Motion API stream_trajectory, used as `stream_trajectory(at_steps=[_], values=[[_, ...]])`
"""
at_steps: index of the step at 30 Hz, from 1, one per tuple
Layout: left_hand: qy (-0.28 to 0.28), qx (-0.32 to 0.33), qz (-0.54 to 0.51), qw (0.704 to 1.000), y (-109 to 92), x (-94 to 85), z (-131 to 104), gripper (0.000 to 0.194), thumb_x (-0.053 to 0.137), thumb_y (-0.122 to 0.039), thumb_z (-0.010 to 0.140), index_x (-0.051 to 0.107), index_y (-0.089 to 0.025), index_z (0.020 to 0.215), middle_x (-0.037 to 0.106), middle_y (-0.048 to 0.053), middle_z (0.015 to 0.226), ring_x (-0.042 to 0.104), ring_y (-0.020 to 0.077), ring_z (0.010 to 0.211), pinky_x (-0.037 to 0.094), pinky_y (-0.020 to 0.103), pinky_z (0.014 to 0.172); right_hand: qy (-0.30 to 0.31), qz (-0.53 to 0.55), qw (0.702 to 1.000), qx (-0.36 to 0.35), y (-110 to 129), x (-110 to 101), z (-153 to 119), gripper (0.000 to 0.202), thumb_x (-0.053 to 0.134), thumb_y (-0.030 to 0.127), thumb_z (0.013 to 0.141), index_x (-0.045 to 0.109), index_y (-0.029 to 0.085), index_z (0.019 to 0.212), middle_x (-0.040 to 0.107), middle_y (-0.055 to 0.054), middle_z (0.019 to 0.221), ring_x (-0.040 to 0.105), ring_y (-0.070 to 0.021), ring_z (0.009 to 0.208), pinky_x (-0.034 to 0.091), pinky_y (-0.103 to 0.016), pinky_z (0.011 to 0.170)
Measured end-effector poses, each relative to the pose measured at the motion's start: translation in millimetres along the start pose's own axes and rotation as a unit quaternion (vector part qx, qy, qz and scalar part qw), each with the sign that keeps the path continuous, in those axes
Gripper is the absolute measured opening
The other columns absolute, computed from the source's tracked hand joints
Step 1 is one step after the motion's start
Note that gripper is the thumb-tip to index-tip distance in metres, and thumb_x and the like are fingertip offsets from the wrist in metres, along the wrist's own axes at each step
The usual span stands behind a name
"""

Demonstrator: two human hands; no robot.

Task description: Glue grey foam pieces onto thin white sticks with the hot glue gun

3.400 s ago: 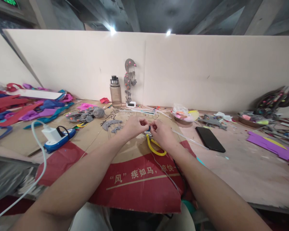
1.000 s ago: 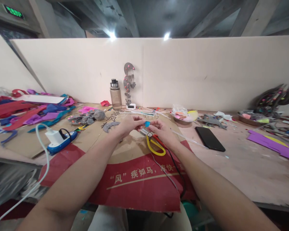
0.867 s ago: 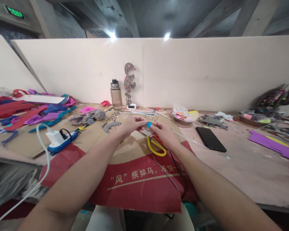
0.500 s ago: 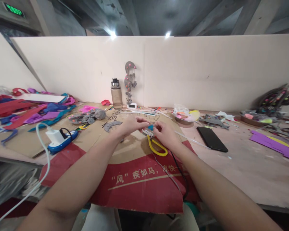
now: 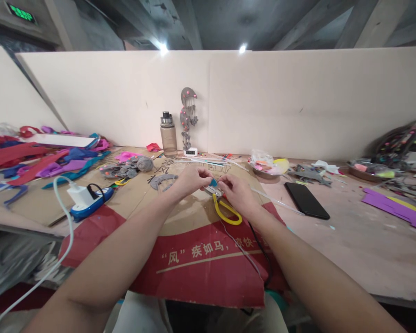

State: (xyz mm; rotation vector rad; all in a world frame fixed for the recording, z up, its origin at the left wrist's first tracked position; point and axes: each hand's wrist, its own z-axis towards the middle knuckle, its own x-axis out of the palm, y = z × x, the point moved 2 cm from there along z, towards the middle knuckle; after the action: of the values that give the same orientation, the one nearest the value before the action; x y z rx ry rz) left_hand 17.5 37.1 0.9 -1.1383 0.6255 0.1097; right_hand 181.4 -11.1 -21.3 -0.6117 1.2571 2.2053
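Note:
My left hand (image 5: 193, 179) and my right hand (image 5: 236, 190) meet above the middle of the cardboard sheet (image 5: 180, 210), fingertips close together. Both are closed in a pinch; whatever sits between the fingers is too small to make out. A teal bit (image 5: 213, 182) shows in the gap between them. Just below lies a pair of scissors (image 5: 229, 216) with yellow handles, its blades partly behind my right fingers. A thin grey string (image 5: 241, 249) trails from near the handles towards the sheet's front edge. Left of my left hand rests a grey crescent-shaped felt piece (image 5: 161, 181).
At the back stand a bottle (image 5: 168, 136) and a small clock (image 5: 190, 151), near a hanging crescent ornament (image 5: 188, 111). A phone (image 5: 307, 200) and a bowl of scraps (image 5: 266, 171) lie right. Left are a blue power strip (image 5: 90, 206), grey yarn (image 5: 144, 163) and coloured felt strips (image 5: 55, 162).
The fingers of my left hand have curled in more and drawn slightly back from my right fingertips. The scissors and string lie as before; the view has shifted a little.

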Motion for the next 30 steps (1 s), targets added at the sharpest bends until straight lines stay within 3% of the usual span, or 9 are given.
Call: stream_trajectory(at_steps=[8, 12, 15, 18, 22, 24, 26, 28, 30], values=[[-0.089, 0.008, -0.069, 0.994, 20, -4.9, 11, 0.01, 0.061, -0.023, 0.07, 0.066, -0.014, 0.072, 0.061, -0.001, 0.057, 0.054, 0.0081, 0.048, 0.044, 0.019, 0.049, 0.001, 0.019, 1.0, 0.011, 0, 4, -1, 0.018, 0.048, 0.03, 0.086, 0.061, 0.019, 0.079, 0.059, 0.001, 0.069, 0.051, -0.0139, 0.065, 0.037, -0.026, 0.066], [-0.166, 0.018, -0.111, 0.98, 29, -24.0, 18, 0.015, 0.064, -0.028, 0.07, 0.067, -0.014, 0.074, 0.062, 0.001, 0.061, 0.053, 0.0083, 0.049, 0.045, 0.019, 0.049, 0.024, 0.061, 0.997, 0.044, -2, 4, 0, 0.02, 0.048, 0.033, 0.085, 0.061, 0.02, 0.079, 0.057, 0.003, 0.063, 0.049, -0.0127, 0.057, 0.038, -0.026, 0.061], [-0.258, 0.033, -0.182, 0.948, 28, -49.8, 20, 0.017, 0.065, -0.029, 0.068, 0.065, -0.013, 0.073, 0.061, 0.0, 0.06, 0.053, 0.0078, 0.05, 0.044, 0.018, 0.048, 0.064, 0.127, 0.985, 0.098, 1, -4, 0, 0.022, 0.049, 0.039, 0.083, 0.06, 0.021, 0.08, 0.054, 0.004, 0.059, 0.048, -0.012, 0.053, 0.039, -0.025, 0.057], [-0.353, 0.065, -0.283, 0.889, 24, -75.2, 18, 0.016, 0.064, -0.026, 0.067, 0.062, -0.013, 0.074, 0.059, -0.002, 0.059, 0.052, 0.0066, 0.051, 0.041, 0.016, 0.047, 0.118, 0.188, 0.969, 0.104, 9, -18, -2, 0.024, 0.053, 0.043, 0.08, 0.061, 0.021, 0.081, 0.056, 0.003, 0.061, 0.05, -0.0116, 0.055, 0.039, -0.025, 0.057], [-0.385, 0.091, -0.35, 0.849, 19, -91.0, 14, 0.013, 0.064, -0.023, 0.065, 0.06, -0.013, 0.073, 0.057, -0.002, 0.06, 0.051, 0.0046, 0.051, 0.037, 0.014, 0.046, 0.19, 0.209, 0.955, 0.093, 16, -28, -4, 0.031, 0.054, 0.05, 0.081, 0.063, 0.02, 0.085, 0.059, 0.002, 0.065, 0.05, -0.0112, 0.055, 0.039, -0.024, 0.056], [-0.373, 0.098, -0.358, 0.85, 16, -89.9, 13, 0.014, 0.064, -0.024, 0.066, 0.06, -0.013, 0.074, 0.058, -0.002, 0.061, 0.051, 0.0047, 0.051, 0.037, 0.014, 0.045, 0.129, 0.146, 0.977, 0.084, 11, -33, -1, 0.029, 0.052, 0.047, 0.083, 0.062, 0.02, 0.082, 0.059, 0.002, 0.065, 0.051, -0.0118, 0.056, 0.04, -0.025, 0.058], [-0.351, 0.098, -0.343, 0.866, 14, -83.6, 12, 0.017, 0.065, -0.026, 0.067, 0.062, -0.013, 0.077, 0.059, -0.001, 0.063, 0.052, 0.0053, 0.051, 0.037, 0.014, 0.044, 0.011, 0.015, 0.997, 0.078, -1, -38, 3, 0.024, 0.05, 0.04, 0.085, 0.06, 0.02, 0.078, 0.062, -0.001, 0.068, 0.054, -0.0139, 0.062, 0.04, -0.026, 0.062], [-0.325, 0.092, -0.304, 0.89, 11, -73.0, 11, 0.018, 0.065, -0.028, 0.069, 0.063, -0.013, 0.078, 0.06, -0.001, 0.062, 0.053, 0.0064, 0.051, 0.037, 0.015, 0.043, -0.064, -0.139, 0.983, 0.103, -17, -40, 4, 0.022, 0.049, 0.036, 0.086, 0.061, 0.018, 0.079, 0.065, -0.007, 0.073, 0.058, -0.0181, 0.068, 0.039, -0.03, 0.065], [-0.288, 0.093, -0.249, 0.92, 7, -59.8, 10, 0.019, 0.064, -0.029, 0.071, 0.065, -0.012, 0.079, 0.062, 0.001, 0.063, 0.054, 0.0077, 0.051, 0.038, 0.017, 0.043, -0.049, -0.242, 0.957, 0.153, -33, -37, 4, 0.031, 0.048, 0.042, 0.087, 0.063, 0.016, 0.079, 0.066, -0.013, 0.074, 0.061, -0.0232, 0.07, 0.04, -0.033, 0.065]])
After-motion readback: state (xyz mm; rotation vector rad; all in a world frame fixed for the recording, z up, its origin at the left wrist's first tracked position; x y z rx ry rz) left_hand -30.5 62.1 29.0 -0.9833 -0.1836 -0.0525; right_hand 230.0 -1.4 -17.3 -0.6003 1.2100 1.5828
